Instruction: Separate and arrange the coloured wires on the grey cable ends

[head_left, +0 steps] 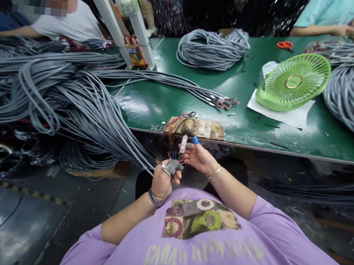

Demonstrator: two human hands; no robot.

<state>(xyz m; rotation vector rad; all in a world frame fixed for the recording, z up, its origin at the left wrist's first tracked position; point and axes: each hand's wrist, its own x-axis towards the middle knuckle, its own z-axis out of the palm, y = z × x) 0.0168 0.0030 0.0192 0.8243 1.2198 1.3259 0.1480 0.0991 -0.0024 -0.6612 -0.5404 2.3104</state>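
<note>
Cables [118, 128] in left hand [163, 181]

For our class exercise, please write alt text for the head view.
A person's left hand holds thin, fanned-out multicolored wires, the right hand beside them. Beyond, a green workbench bears coiled gray cables and a round lime-green fan.

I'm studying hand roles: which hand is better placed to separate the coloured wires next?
Probably the right hand: it's close beside the coloured wires, which the left hand holds.
</note>
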